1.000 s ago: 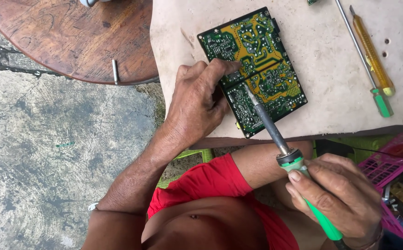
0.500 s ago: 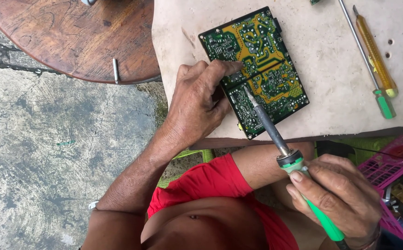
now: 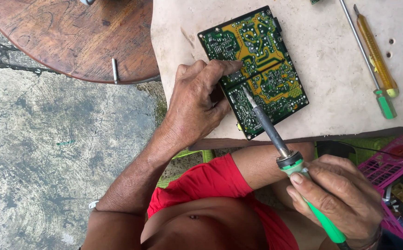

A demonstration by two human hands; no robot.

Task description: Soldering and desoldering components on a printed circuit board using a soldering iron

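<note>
— What has been changed since the earlier frames?

— Very little. The soldering iron (image 3: 275, 139) has been kept at nearly the same slant, and the circuit board (image 3: 257, 69) has been kept pinned in the same place; only a slight drift of the view is noticed.

— What is seen nearest?

— The right hand (image 3: 338, 199), closed firmly around the iron's green handle, low and close to the body. From there the metal shaft is angled up and left, and its tip is brought down onto the lower half of the board, touching or just above it — which cannot be told.

— And the other hand?

— The left hand (image 3: 196, 106) is laid on the board's left edge, its fingers curled over the edge and a fingertip pressed on the green face. Nothing is enclosed; the board is only held down flat on the pale table (image 3: 340, 111), near the front edge.

— How is the board judged to handle?

— Light, thin and stiff, but fragile: the soldered face is best left untouched and the bare edges taken instead. The iron is probably hot along its shaft, so only the handle should be gripped.

— Farther off?

— A yellow screwdriver (image 3: 375, 51) with a green end is lying to the right, well apart, and a round wooden top (image 3: 72, 41) is seen beyond on the left.
</note>
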